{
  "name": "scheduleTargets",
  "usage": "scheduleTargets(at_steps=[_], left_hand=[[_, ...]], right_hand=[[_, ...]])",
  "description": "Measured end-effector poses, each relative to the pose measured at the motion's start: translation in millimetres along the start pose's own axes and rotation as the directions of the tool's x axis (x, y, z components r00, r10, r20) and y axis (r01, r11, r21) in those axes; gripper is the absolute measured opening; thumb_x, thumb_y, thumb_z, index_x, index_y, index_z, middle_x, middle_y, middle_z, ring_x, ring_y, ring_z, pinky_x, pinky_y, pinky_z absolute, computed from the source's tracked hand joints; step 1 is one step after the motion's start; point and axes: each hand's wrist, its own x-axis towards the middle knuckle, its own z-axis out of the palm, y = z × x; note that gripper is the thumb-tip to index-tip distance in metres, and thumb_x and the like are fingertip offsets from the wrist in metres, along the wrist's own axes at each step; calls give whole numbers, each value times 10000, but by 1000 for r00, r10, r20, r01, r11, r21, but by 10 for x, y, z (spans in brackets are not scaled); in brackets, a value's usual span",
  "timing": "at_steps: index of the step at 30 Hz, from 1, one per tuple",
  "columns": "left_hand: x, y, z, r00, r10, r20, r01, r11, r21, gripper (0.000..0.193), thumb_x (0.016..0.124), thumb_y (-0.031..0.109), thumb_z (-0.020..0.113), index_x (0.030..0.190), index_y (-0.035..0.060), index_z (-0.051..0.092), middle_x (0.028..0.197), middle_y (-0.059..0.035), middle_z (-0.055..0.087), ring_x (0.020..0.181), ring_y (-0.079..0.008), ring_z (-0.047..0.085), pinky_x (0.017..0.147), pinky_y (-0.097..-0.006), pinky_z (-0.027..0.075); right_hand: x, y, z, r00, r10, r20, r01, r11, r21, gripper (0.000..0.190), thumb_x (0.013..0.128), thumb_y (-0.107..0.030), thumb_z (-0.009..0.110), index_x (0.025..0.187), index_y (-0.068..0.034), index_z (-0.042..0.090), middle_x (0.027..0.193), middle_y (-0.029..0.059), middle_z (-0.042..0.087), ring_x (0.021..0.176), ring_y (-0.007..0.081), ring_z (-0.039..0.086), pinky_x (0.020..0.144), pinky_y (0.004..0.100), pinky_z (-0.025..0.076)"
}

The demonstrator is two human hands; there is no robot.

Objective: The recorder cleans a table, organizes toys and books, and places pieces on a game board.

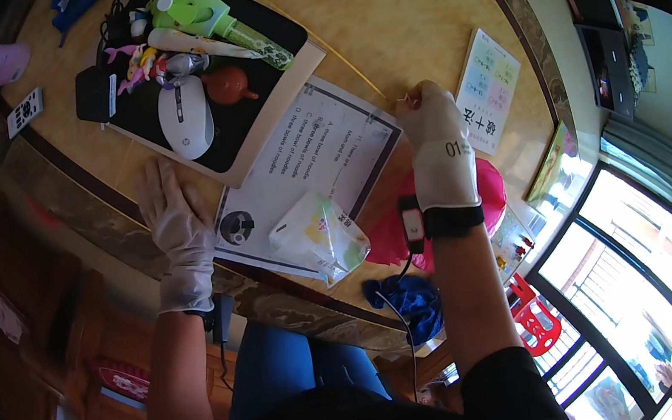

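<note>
My left hand (172,213), in a pale translucent glove, rests palm down with fingers extended on the marble-edged table (128,155), left of the printed sheet (302,150). Gloved as well, my right hand (429,113) has its fingers bent around a small pinkish thing at the sheet's upper right corner; what it is cannot be told. A black laptop (253,122) lies at an angle over the sheet's edge. On it are a white computer mouse (186,118), a small brown teapot (228,86), several toy figures and a green bubble toy (191,5). A plastic tissue pack (324,237) lies on the sheet.
A colourful card with writing (488,88) lies right of my right hand. Bright pink material (492,194) is beneath my right wrist, and a dark blue cloth (417,308) hangs at the table edge. A remote control (25,112) and black box (94,95) lie at the left.
</note>
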Motion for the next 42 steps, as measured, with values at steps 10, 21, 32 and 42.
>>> scheduleTargets(at_steps=[10, 21, 32, 42], left_hand=[[15, -17, -4, 1000, 19, 2, -19, 999, -30, 482, 901, 179, 484, 1335, -22, 423, 1368, -212, 429, 1274, -426, 378, 1075, -519, 281], [-11, -50, -17, 1000, 20, -11, -20, 1000, -14, 497, 878, 161, 525, 1336, 2, 416, 1365, -207, 422, 1253, -436, 390, 1059, -525, 306], [-74, -75, 48, 999, -6, 40, 8, 999, -40, 492, 875, 176, 527, 1327, 5, 435, 1383, -218, 414, 1277, -427, 377, 1056, -536, 301], [-10, -4, 3, 1000, 10, 15, -10, 1000, -10, 469, 919, 197, 460, 1340, -5, 424, 1380, -231, 419, 1285, -427, 377, 1068, -511, 288]], right_hand=[[-191, -16, 28, 998, -41, 54, 36, 996, 76, 218, 766, -252, 646, 936, -118, 676, 959, 94, 682, 917, 254, 657, 791, 364, 510], [-557, -606, 155, 899, -416, 134, 215, 689, 693, 160, 782, -185, 675, 908, -87, 665, 834, 77, 674, 754, 202, 660, 701, 301, 525], [-759, -1055, -22, 873, -485, -44, 407, 678, 612, 117, 812, -217, 651, 864, -112, 660, 802, 60, 670, 723, 197, 663, 664, 322, 527], [-964, -1225, 314, 751, -653, -98, 577, 577, 578, 271, 811, -138, 637, 1080, -136, 671, 853, 115, 669, 751, 254, 667, 675, 327, 530]])
